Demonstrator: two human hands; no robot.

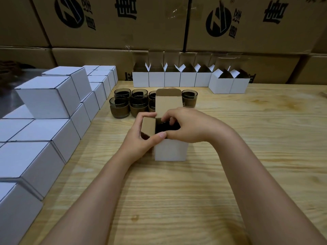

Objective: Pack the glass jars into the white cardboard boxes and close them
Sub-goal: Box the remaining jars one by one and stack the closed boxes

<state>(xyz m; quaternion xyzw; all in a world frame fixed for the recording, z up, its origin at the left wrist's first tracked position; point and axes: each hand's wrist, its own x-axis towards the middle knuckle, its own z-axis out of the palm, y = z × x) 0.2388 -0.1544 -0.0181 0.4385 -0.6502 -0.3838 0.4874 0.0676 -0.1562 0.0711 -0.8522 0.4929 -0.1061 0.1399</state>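
Observation:
A white cardboard box (169,150) stands open in the middle of the wooden table, its brown lid flap (168,101) upright at the back. A dark glass jar (165,127) sits inside it. My left hand (143,137) grips the box's left side, fingers curled over the left side flap and thumb on the front rim. My right hand (184,125) curls over the right rim, its fingertips reaching into the opening. Several more smoky glass jars (122,106) stand in a group behind the box.
Closed white boxes (46,98) are stacked in steps along the left edge. A row of open white boxes (172,78) lines the back of the table. Large brown cartons (123,23) form a wall behind. Bare wooden tabletop (256,129) lies to the right and front.

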